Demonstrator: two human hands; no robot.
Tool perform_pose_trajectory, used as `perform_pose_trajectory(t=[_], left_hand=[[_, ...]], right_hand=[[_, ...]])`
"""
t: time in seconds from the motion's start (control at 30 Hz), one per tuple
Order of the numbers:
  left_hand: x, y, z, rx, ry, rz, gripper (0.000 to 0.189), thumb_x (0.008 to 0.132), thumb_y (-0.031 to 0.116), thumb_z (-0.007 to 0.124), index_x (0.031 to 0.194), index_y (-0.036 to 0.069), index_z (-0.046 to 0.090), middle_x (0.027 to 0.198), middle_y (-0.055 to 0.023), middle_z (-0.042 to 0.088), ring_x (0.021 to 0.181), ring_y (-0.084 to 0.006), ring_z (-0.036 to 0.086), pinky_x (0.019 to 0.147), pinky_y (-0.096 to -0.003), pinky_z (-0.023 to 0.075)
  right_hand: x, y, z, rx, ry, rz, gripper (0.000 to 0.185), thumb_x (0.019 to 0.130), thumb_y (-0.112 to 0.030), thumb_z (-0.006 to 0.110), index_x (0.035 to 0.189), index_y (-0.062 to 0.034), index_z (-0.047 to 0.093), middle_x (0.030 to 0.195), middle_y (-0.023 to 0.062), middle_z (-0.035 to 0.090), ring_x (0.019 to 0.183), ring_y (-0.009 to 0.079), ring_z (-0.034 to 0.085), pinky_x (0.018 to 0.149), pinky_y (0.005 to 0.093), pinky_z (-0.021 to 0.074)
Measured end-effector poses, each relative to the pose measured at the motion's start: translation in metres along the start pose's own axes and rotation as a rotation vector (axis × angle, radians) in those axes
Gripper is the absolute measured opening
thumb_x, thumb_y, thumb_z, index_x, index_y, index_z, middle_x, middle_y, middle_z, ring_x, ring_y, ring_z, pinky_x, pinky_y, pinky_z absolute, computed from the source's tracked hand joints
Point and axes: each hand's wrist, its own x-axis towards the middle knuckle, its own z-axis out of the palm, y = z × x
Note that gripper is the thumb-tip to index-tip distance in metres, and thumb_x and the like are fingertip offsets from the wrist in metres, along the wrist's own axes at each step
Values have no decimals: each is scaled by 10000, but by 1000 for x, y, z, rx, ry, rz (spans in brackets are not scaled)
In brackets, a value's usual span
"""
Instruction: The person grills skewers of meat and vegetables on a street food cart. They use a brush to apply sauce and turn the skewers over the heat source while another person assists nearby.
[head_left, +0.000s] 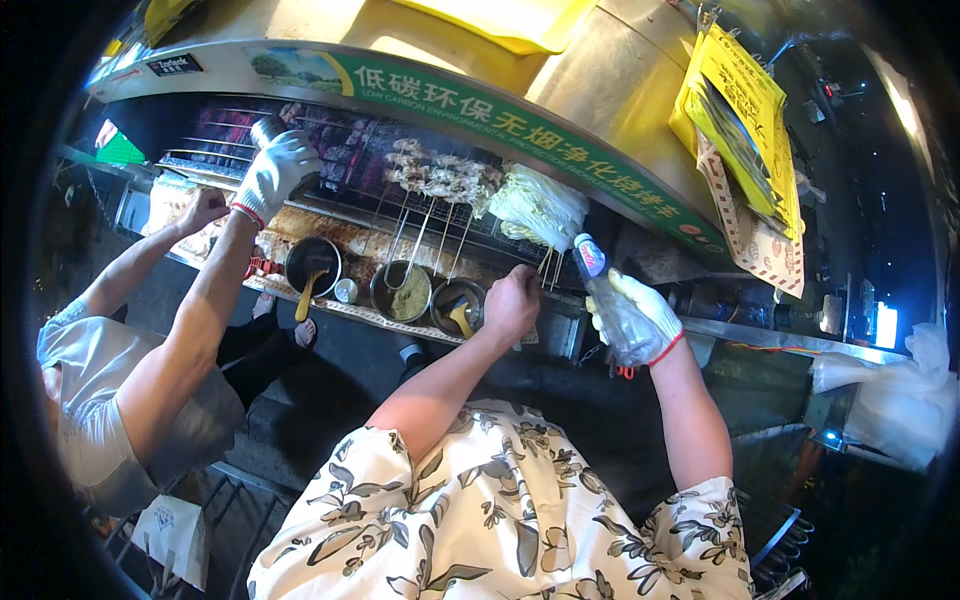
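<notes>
My bare left hand (513, 303) is closed at the handle ends of several thin skewers (555, 268). Pale napa cabbage leaves (541, 201) sit over the grill at the far end of these sticks. In a white knit glove with a red cuff, my right hand (646, 309) grips a clear plastic bottle (616, 315). The bottle's labelled neck (589, 253) points up and left, close to the cabbage. Left of the cabbage, skewers of pale meat (442, 174) lie across the grill, their sticks towards me.
A co-worker's gloved hand (279, 169) holds a shaker (268, 129) over glowing charcoal (225, 135). Along the front ledge stand a dark pot with a brush (313, 264), a bowl of greenish powder (409, 301) and another brush bowl (454, 294). Yellow bags (739, 127) hang at the right.
</notes>
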Motion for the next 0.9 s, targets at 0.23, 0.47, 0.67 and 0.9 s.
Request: perform_pose_trajectory(t=[0.23, 0.47, 0.67, 0.9], left_hand=[[-2, 3, -2, -3, -28, -6, 275, 986, 255, 589, 1073, 21, 703, 901, -136, 773, 890, -326, 750, 800, -424, 572], [-5, 0, -6, 13, -43, -46, 285, 978, 271, 586, 1097, 44, 710, 935, -171, 763, 914, -364, 736, 822, -449, 568], [-4, -4, -7, 83, -52, -34, 285, 973, 271, 570, 1117, 70, 711, 980, -221, 740, 950, -426, 707, 861, -510, 552], [-7, 6, -3, 78, -34, 63, 258, 995, 240, 521, 1069, 73, 703, 976, -237, 732, 926, -454, 692, 843, -548, 539]], right_hand=[[1, 2, 2, -25, -7, -50, 423, 1037, -428, 550, 1133, -26, 640, 906, 153, 728, 644, 265, 712, 543, 383, 606], [38, -32, 7, -35, -51, -175, 408, 1044, -426, 548, 1072, -38, 672, 871, 135, 735, 657, 257, 710, 553, 377, 593], [50, -14, 56, -183, -86, 9, 350, 1021, -387, 597, 1047, -50, 687, 841, 114, 730, 662, 232, 706, 564, 349, 585], [46, -9, 54, -100, -119, 48, 413, 1035, -418, 550, 1080, -28, 678, 862, 140, 732, 621, 259, 697, 558, 379, 603]])
